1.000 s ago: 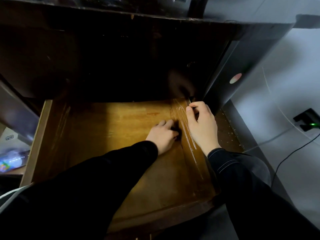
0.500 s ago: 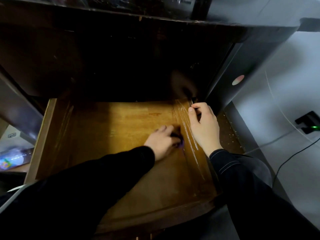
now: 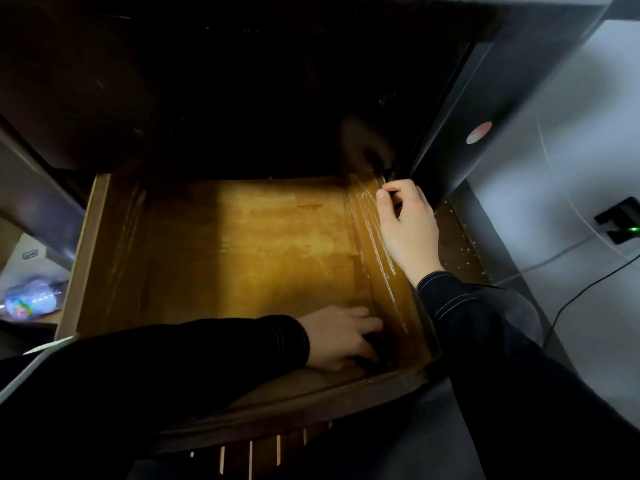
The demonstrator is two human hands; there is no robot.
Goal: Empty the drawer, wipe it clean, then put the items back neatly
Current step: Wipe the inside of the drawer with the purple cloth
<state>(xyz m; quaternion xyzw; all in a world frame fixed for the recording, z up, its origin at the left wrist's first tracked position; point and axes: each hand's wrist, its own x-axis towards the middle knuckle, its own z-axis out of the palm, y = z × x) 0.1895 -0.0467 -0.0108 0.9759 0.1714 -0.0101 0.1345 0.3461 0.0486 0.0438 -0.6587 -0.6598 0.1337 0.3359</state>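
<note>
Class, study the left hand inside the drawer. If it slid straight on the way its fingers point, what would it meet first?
Probably the drawer's right side wall, close to the front corner. The left hand points its fingers rightward along the drawer floor, with only a short gap to that wall.

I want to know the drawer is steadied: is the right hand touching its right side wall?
Touching. The head view shows the right hand wrapped over the top edge of the drawer's right side wall, thumb on its inner face.
</note>
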